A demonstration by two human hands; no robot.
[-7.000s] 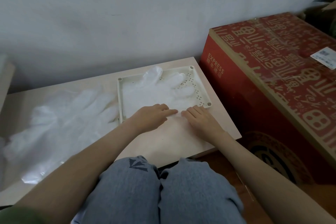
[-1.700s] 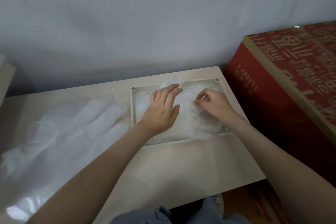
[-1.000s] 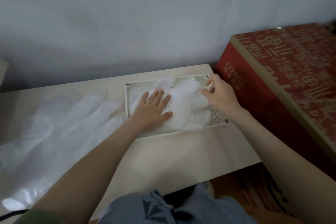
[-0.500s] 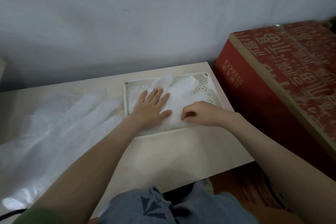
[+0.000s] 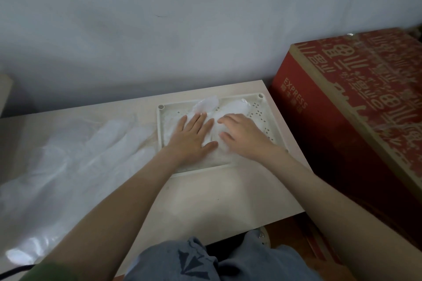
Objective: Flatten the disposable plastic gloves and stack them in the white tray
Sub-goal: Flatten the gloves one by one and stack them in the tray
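A white perforated tray [image 5: 262, 113] lies at the far right of a pale table. Inside it lies a clear plastic glove [image 5: 206, 105], its fingertips poking out past my hands toward the wall. My left hand [image 5: 194, 136] presses flat on the glove with fingers spread. Right beside it, my right hand [image 5: 243, 136] also lies flat on the glove, fingers straight and pointing left. A loose pile of more clear gloves [image 5: 73, 162] covers the left part of the table.
The pale table [image 5: 219, 196] ends close to my knees in grey trousers [image 5: 205, 260]. A big red cardboard box [image 5: 356, 107] stands tight against the table's right side. A grey wall runs behind.
My right hand has left the tray's far right corner, come back curled near the front edge, and now lies flat on the glove beside my left hand. The left hand stays pressed.
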